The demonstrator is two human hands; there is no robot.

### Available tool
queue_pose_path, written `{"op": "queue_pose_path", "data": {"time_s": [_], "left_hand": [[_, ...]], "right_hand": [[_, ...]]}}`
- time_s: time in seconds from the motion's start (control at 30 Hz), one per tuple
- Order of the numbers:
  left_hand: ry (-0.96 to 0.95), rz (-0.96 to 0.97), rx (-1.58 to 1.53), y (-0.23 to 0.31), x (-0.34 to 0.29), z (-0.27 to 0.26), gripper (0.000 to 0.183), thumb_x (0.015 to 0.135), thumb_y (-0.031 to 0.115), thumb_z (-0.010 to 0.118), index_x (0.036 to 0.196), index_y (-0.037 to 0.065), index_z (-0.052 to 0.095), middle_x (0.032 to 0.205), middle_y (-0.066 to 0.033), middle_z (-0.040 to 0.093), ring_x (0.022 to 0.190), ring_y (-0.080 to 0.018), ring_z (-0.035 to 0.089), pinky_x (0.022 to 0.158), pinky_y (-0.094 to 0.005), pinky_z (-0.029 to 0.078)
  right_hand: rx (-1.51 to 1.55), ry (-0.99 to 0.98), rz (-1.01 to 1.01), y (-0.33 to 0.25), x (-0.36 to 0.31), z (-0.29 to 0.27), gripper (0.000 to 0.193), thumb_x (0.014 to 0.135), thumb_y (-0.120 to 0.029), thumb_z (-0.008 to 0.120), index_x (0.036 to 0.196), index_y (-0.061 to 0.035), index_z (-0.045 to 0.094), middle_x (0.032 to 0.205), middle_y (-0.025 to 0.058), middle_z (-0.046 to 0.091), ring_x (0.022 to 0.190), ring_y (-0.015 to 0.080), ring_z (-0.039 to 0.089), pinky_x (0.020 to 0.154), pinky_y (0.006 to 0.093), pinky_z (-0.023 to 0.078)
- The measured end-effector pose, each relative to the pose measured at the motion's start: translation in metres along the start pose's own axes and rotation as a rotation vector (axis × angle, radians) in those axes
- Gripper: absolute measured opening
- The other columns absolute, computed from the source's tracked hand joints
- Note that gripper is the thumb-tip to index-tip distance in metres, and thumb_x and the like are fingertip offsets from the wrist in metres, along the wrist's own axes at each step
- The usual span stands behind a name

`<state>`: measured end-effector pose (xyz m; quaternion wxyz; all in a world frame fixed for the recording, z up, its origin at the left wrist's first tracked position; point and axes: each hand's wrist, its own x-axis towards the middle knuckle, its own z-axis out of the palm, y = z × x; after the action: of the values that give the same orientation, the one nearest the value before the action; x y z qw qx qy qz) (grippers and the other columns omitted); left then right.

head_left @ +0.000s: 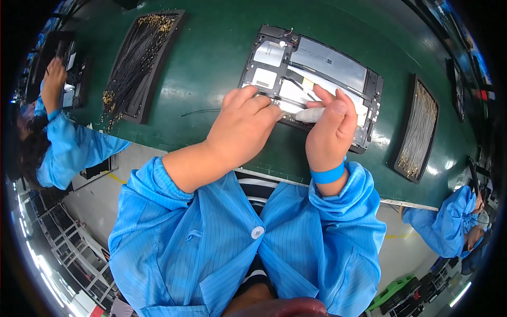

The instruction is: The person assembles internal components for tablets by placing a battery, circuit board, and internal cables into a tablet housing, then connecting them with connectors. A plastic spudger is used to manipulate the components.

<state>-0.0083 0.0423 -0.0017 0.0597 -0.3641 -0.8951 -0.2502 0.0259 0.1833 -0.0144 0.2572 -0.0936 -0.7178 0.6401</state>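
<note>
A tablet-like device (328, 59) lies opened on the table in front of me, its silver battery and black frame exposed. My left hand (243, 124) is closed at its near left edge, fingertips pinched downward. A thin black cable (199, 111) runs from the left under this hand; its other end is hidden. My right hand (332, 127) is curled over the device's near edge, close to the left fingertips. A white covering (310, 115) shows at its finger, pointing left. Whatever the right fingers grip is hidden. A thin dark strip (300, 84) lies beside them over the white inner area.
A black tray (149, 100) of black cables with gold-coloured ends stands at left, some hanging over its rim. Another cable tray (404, 153) is at right. The green table (211, 53) ends near my body. Co-workers in blue sit at left (68, 145) and right (443, 222).
</note>
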Motion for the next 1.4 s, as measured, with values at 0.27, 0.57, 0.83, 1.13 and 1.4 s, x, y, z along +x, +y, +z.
{"op": "queue_pose_path", "data": {"time_s": [0.27,0.57,0.83,1.13,1.4], "left_hand": [[0.06,0.021,-0.002,0.001,0.0,0.006,0.014,0.063,0.007,0.058,0.077,0.01,0.058,0.082,-0.0031,0.054,0.091,-0.024,0.045,0.079,-0.0367,0.035],[-0.028,0.015,0.043,-0.006,0.005,-0.004,0.009,0.066,0.01,0.051,0.073,0.008,0.056,0.077,-0.0055,0.054,0.085,-0.0248,0.046,0.072,-0.0381,0.034],[0.234,0.039,-0.04,0.0,-0.014,0.004,0.01,0.068,0.019,0.055,0.073,0.011,0.054,0.073,-0.0045,0.05,0.088,-0.0212,0.045,0.074,-0.0343,0.035],[0.106,-1.348,-1.469,-0.006,-0.021,-0.007,0.04,0.083,0.038,0.042,0.095,0.0,0.044,0.063,-0.0071,0.046,0.055,-0.0148,0.047,0.046,-0.0276,0.046],[0.262,-1.232,-1.148,-0.013,-0.005,-0.015,0.023,0.081,0.023,0.044,0.092,0.003,0.049,0.062,-0.0042,0.046,0.052,-0.0122,0.045,0.047,-0.0271,0.044]], "right_hand": [[-0.022,-0.072,-0.01,0.003,-0.001,-0.007,0.03,0.088,-0.027,0.036,0.105,-0.0021,0.037,0.091,0.0156,0.057,0.074,0.0161,0.053,0.068,0.0275,0.044],[-0.493,-0.43,-0.234,-0.038,0.022,0.013,0.017,0.077,-0.016,0.052,0.083,0.0002,0.053,0.075,0.0181,0.055,0.068,0.0327,0.054,0.06,0.0366,0.043],[-0.08,-0.172,0.283,-0.005,0.023,-0.004,0.042,0.088,-0.033,0.033,0.111,0.0023,0.033,0.073,0.009,0.054,0.066,0.0152,0.051,0.059,0.0235,0.041],[-0.013,-0.141,0.349,-0.022,0.022,0.005,0.046,0.086,-0.038,0.034,0.116,-0.0027,0.033,0.073,0.0062,0.052,0.056,0.0135,0.048,0.046,0.0219,0.039],[-0.031,-0.182,0.331,-0.023,0.029,0.006,0.052,0.087,-0.041,0.03,0.116,0.0021,0.031,0.079,0.0098,0.052,0.064,0.0149,0.05,0.052,0.0226,0.04]]}}
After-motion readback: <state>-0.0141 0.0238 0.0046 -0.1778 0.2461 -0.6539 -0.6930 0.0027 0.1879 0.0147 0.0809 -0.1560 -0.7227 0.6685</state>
